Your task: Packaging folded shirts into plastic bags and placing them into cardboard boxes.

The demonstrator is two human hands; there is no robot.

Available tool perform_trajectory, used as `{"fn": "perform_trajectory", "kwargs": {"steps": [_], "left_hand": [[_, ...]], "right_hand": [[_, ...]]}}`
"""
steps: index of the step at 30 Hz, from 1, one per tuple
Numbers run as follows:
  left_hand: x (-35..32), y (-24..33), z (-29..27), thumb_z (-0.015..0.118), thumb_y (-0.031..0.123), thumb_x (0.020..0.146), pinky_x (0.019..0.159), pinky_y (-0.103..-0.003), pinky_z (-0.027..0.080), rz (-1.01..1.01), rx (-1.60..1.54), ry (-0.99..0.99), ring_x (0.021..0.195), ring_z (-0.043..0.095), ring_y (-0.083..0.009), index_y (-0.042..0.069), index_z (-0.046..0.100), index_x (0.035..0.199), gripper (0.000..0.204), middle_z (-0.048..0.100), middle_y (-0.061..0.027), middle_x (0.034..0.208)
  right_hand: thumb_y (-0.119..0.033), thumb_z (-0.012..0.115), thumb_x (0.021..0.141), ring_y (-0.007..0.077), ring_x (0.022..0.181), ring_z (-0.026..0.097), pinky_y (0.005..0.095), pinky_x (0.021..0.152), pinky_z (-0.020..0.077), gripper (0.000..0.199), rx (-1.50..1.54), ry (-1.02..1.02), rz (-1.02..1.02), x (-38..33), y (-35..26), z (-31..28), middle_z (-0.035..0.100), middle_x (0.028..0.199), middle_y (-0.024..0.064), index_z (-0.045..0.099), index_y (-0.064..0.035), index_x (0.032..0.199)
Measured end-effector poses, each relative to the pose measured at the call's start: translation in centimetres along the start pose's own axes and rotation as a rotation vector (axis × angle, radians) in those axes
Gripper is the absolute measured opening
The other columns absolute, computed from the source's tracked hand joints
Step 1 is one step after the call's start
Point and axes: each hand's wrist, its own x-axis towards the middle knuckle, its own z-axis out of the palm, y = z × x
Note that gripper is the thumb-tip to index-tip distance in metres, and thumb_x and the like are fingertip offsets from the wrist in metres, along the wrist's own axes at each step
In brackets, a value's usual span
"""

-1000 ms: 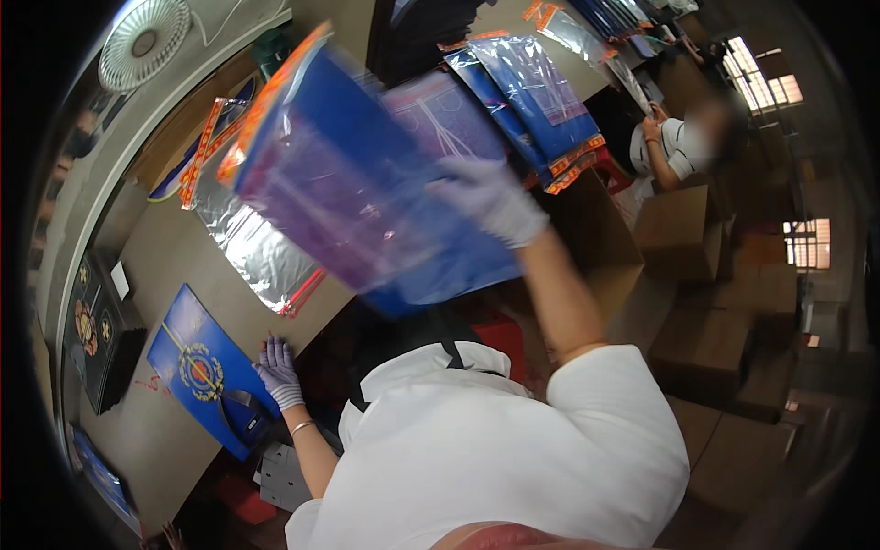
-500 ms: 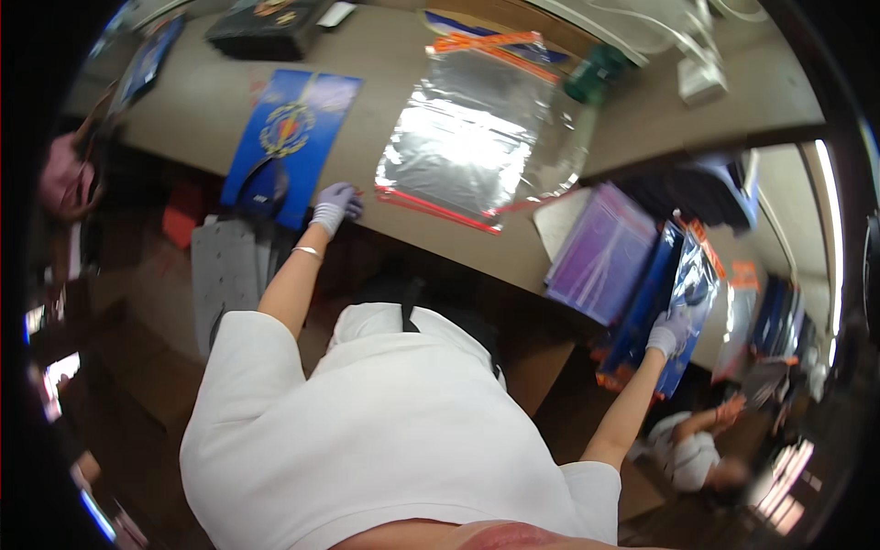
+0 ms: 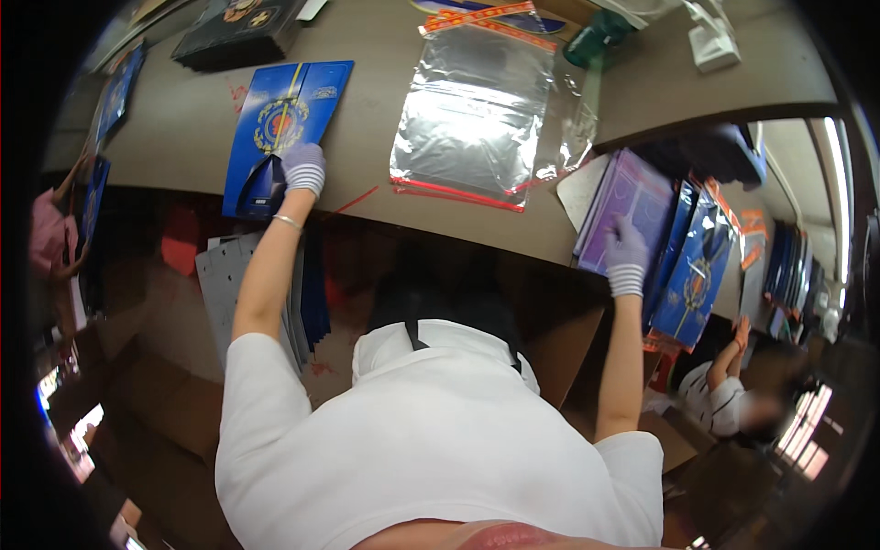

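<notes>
A flat blue printed card [image 3: 312, 101] with a gold wreath emblem and a dark arched shape lies at the table's front edge. On its lower right part rests my gloved left hand [image 3: 303, 168]; its fingertips are hard to make out. My gloved right hand [image 3: 627, 257] is over a stack of purple printed packets [image 3: 646, 188], fingers apart and nothing held. Just right of it, blue printed packs in clear bags [image 3: 697, 275] with orange edges lean together. Between my hands, a pile of clear plastic bags [image 3: 472, 119] with red and orange edges lies flat.
A black box [image 3: 234, 32] sits at the back left, a green roll [image 3: 596, 37] and a white adapter [image 3: 713, 44] at the back right. Grey boards [image 3: 234, 293] stand under the table. A person in pink [image 3: 53, 238] is at left, another in white [image 3: 720, 399] at right.
My left hand has moved left onto the blue card, and a red strip now shows at the table edge. My right hand has left the bagged blue pack and moved left to the purple packets.
</notes>
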Motion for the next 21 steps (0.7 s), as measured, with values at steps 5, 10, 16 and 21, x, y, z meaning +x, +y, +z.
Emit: {"fn": "perform_trajectory", "kwargs": {"steps": [5, 10, 16, 21], "left_hand": [[-4.7, -0.1, -15.1, 0.057, 0.011, 0.068, 0.067, -0.040, 0.048, 0.514, -0.400, 0.606, 0.075, 0.059, -0.0321, 0.001, 0.059, 0.091, 0.025, 0.060, -0.0147, 0.091], [-14.0, 3.9, -19.3, 0.062, 0.000, 0.059, 0.073, -0.037, 0.047, 1.166, -0.730, 0.671, 0.086, 0.058, -0.0276, 0.003, 0.060, 0.097, 0.039, 0.060, -0.0115, 0.101], [-16.3, 14.4, -6.5, 0.056, 0.006, 0.070, 0.076, -0.037, 0.045, 1.648, -0.728, 0.312, 0.093, 0.055, -0.0253, 0.007, 0.059, 0.089, 0.018, 0.057, -0.0086, 0.101], [-10.8, 20.4, -4.1, 0.056, 0.001, 0.066, 0.067, -0.035, 0.048, 1.136, -1.125, 0.196, 0.071, 0.058, -0.0275, 0.008, 0.061, 0.083, 0.019, 0.060, -0.0102, 0.076]], "right_hand": [[-0.060, 0.042, 0.081, 0.0286, 0.087, 0.061, 0.0379, 0.079, 0.0479, 0.072, 1.201, -0.549, 0.446, -2.0, -7.6, 0.2, 0.061, 0.102, 0.0188, 0.050, 0.0038, 0.113], [-0.084, 0.029, 0.062, 0.0333, 0.107, 0.051, 0.0429, 0.090, 0.0420, 0.112, 1.809, -0.343, 0.427, -5.1, -7.0, -5.9, 0.044, 0.122, 0.0268, 0.033, 0.0058, 0.128], [-0.033, 0.065, 0.077, 0.0177, 0.088, 0.056, 0.0310, 0.083, 0.0444, 0.048, 1.341, 0.003, 0.823, -15.2, -1.3, -4.8, 0.058, 0.099, 0.0073, 0.052, -0.0012, 0.110], [-0.017, 0.060, 0.081, 0.0120, 0.084, 0.049, 0.0263, 0.075, 0.0394, 0.027, 0.859, 0.026, 0.608, -23.3, -3.3, -2.0, 0.058, 0.096, 0.0048, 0.057, 0.0034, 0.099]]}}
